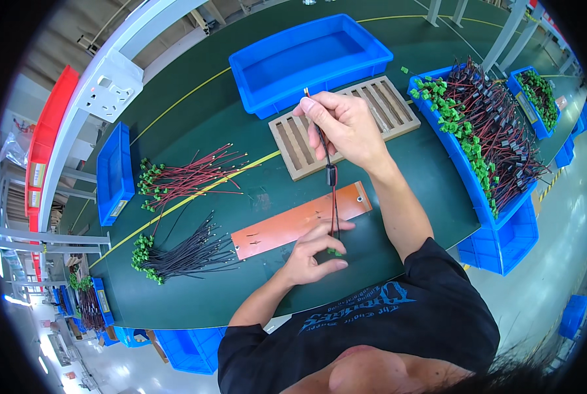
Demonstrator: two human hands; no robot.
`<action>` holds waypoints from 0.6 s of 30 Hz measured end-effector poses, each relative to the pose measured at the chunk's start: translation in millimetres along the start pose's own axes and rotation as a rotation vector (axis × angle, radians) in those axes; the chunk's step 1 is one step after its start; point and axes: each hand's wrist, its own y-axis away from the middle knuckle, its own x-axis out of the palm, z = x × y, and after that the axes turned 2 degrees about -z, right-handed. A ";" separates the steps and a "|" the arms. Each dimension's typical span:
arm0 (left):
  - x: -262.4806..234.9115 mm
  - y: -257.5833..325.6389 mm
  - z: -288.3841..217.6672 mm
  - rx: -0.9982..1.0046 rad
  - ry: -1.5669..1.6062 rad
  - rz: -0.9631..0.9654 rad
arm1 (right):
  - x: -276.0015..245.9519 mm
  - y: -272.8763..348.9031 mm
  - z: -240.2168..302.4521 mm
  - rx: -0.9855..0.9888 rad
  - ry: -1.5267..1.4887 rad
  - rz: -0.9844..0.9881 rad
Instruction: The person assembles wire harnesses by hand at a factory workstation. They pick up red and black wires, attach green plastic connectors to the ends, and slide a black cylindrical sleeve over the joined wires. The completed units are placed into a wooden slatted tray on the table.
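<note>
Just beyond the right fingers (pixel 316 108) a slatted wooden tray (pixel 346 125) and an empty blue bin (pixel 306 56) block the far side. Under the left fingers (pixel 326 246) an orange board (pixel 287 226) lies flat. Left of both, bare green worktop (pixel 241 125) runs to two wire bundles (pixel 188 177). Right of the fingers, a full blue bin of cables (pixel 484 131) walls the worktop edge.

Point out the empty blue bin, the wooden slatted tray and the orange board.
Blue bin (pixel 267 71), head view, bare floor inside.
Wooden slatted tray (pixel 293 141), head view, left slats.
Orange board (pixel 273 230), head view, bare middle surface.
</note>
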 end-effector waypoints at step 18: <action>-19.0 -9.6 -4.8 -0.159 0.648 -0.103 | -3.9 -9.5 -13.0 -0.011 -0.245 -0.049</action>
